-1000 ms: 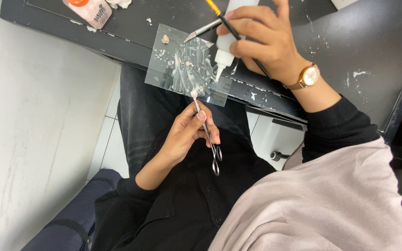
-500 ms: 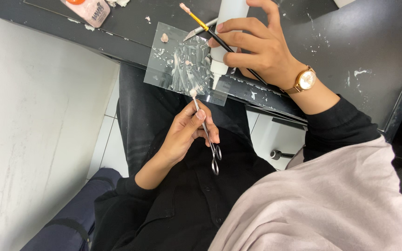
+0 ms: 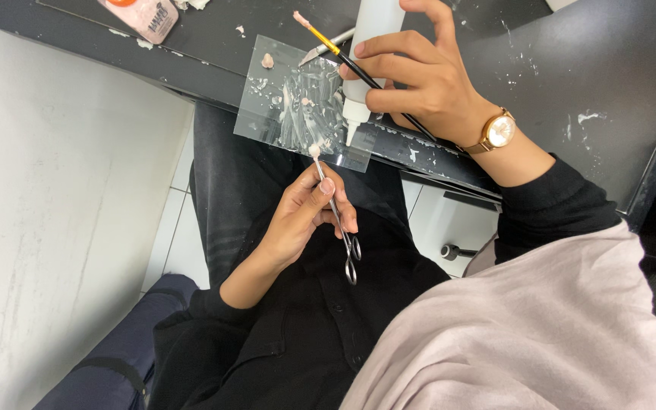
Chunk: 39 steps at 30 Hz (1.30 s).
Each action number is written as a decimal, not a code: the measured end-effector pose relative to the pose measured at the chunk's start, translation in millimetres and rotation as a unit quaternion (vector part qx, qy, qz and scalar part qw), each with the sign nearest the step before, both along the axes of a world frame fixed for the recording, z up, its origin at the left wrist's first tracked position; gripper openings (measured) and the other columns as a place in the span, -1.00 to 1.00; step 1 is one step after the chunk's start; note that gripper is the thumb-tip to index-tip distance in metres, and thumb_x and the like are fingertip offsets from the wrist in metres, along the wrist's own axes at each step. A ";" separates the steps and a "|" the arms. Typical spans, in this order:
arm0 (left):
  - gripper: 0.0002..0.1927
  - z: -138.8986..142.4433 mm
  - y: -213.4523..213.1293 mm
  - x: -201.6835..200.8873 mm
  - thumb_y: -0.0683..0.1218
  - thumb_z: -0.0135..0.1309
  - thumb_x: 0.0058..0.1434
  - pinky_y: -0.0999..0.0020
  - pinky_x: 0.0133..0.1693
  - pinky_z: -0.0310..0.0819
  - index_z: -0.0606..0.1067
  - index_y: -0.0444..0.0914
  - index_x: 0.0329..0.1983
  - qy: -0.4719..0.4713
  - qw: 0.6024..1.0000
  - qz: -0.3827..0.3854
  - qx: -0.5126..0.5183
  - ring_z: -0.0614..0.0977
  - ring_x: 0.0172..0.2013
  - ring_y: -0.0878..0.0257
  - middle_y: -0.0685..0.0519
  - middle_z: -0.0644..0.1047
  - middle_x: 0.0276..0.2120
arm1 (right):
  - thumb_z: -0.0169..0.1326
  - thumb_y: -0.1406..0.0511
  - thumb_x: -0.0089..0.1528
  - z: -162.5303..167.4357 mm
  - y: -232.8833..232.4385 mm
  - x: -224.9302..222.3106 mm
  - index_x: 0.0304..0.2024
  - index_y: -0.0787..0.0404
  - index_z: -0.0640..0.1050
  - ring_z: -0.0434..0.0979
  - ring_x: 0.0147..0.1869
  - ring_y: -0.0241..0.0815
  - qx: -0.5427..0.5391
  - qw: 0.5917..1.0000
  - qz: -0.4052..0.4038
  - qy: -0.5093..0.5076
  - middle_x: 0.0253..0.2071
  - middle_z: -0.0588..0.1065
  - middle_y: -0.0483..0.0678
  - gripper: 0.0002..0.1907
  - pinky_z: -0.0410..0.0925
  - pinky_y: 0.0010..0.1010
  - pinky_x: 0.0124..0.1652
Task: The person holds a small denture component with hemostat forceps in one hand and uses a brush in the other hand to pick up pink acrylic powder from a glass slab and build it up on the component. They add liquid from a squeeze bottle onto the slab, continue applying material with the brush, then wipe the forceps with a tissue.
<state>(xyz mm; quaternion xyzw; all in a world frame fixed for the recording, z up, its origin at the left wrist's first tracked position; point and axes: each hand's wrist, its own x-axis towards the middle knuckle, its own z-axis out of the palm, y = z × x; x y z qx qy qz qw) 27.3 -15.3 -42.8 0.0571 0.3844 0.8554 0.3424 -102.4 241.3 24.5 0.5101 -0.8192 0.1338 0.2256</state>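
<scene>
A pale pink rectangular packet (image 3: 143, 15) lies at the far edge of the black paint-flecked tabletop (image 3: 571, 68). White floor tiles (image 3: 184, 228) show below.

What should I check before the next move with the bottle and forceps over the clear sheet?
1. Left hand grips the forceps: ok.
2. Forceps tip holds a small pale piece at the clear sheet's near edge: ok.
3. Right hand holds the white bottle, nozzle down over the sheet: ok.
4. Brush clamped in the same hand, its loaded tip off the table: ok.
5. Sheet fully supported: not ok, it overhangs the table edge and may tip.
6. Bottle fill level: cannot tell.
</scene>
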 end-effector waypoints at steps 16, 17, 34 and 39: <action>-0.71 -0.2 0.5 -0.1 0.09 -0.19 0.56 0.44 -0.36 0.51 0.36 -0.21 -0.12 -0.006 1.000 -0.003 0.007 0.69 -0.32 0.25 0.00 0.58 -0.39 | 0.20 0.48 0.29 -5.2 -1.1 0.1 -0.53 0.07 0.44 0.53 0.22 -0.29 -0.003 1.000 -0.004 0.028 -0.12 0.60 -0.26 -0.65 0.03 0.03 0.40; -0.71 -0.3 0.8 -0.3 0.09 -0.19 0.56 0.44 -0.36 0.51 0.36 -0.21 -0.12 -0.005 1.000 -0.003 0.007 0.69 -0.32 0.25 0.00 0.58 -0.39 | 0.21 0.48 0.29 -5.2 -1.1 0.1 -0.53 0.07 0.45 0.53 0.22 -0.29 -0.003 1.000 -0.004 0.028 -0.14 0.60 -0.27 -0.65 0.03 0.02 0.40; -0.71 -1.0 1.3 -0.9 0.09 -0.20 0.56 0.44 -0.37 0.51 0.37 -0.20 -0.13 -0.005 1.000 -0.003 0.005 0.69 -0.32 0.24 0.00 0.58 -0.40 | 0.26 0.47 0.26 3.6 1.3 -1.7 -0.47 0.09 0.44 0.52 0.23 -0.24 -0.011 0.999 -0.019 0.031 -0.03 0.63 -0.25 -0.69 0.06 0.03 0.31; -0.72 -0.7 -0.2 -0.6 0.08 -0.20 0.56 0.43 -0.36 0.51 0.36 -0.20 -0.12 -0.005 1.000 -0.003 0.008 0.69 -0.32 0.24 -0.01 0.58 -0.40 | 0.40 0.44 0.17 2.1 9.4 -2.3 -0.49 0.15 0.41 0.51 0.04 -0.06 -0.125 0.983 -0.107 -0.078 -0.15 0.59 -0.04 -0.63 0.23 -0.11 0.02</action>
